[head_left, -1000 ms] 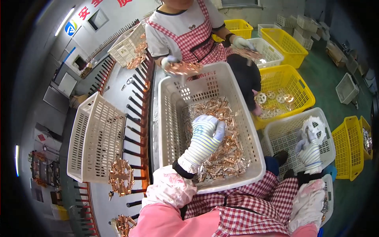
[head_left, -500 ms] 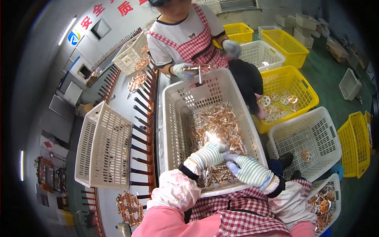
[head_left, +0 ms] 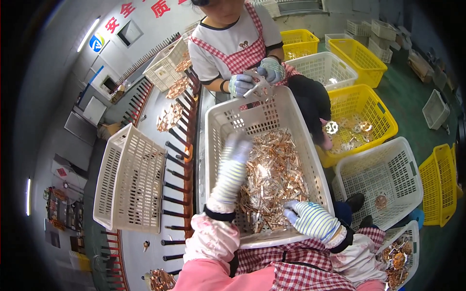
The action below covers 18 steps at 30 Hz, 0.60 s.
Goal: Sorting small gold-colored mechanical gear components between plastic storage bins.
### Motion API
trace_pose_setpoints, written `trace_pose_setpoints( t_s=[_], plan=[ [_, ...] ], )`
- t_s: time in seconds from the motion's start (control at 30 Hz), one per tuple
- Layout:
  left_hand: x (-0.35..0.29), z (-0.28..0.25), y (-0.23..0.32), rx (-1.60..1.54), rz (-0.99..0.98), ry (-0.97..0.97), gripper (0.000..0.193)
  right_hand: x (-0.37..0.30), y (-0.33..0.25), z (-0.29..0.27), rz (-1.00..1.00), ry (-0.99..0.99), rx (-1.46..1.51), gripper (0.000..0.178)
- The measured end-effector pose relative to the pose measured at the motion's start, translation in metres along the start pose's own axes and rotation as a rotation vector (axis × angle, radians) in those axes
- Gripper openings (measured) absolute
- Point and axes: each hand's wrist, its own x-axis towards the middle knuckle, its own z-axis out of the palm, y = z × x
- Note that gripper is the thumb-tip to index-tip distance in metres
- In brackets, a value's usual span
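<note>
Seen from the head camera, a heap of metal pieces [head_left: 274, 177] lies in a white crate [head_left: 213, 131], below and to the right of a worker's blurred left hand [head_left: 233, 162], whose grip cannot be told. The gloved right hand [head_left: 311, 220] is at the heap's near right edge, fingers close together; whether they clasp a piece is unclear. Beyond, large red characters [head_left: 127, 9] and a round, mostly blue sign [head_left: 96, 42] mark the wall.

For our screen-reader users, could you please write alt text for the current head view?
A person's striped-gloved left hand, blurred, and right hand are over a white basket of small coppery and silvery metal pieces. Opposite, a co-worker in a checked apron holds a pale metal part above the basket's far rim.
</note>
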Motion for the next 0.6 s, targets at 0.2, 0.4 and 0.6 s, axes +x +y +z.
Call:
trace_pose_setpoints(
  t_s=[0.2, 0.4, 0.6],
  plan=[
    [0.033, -0.084, -0.001, -0.787, -0.084, 0.768, 0.071, -0.002, 0.004, -0.003, 0.034, -0.028, 0.040, 0.035],
    [0.046, -0.129, -0.025, -1.019, -0.154, 0.898, 0.077, 0.001, -0.003, -0.002, 0.019, -0.028, 0.038, 0.035],
    [0.041, -0.156, -0.037, -1.127, -0.077, 0.905, 0.066, 0.000, 0.000, 0.001, -0.018, -0.021, 0.029, 0.035]
  ],
)
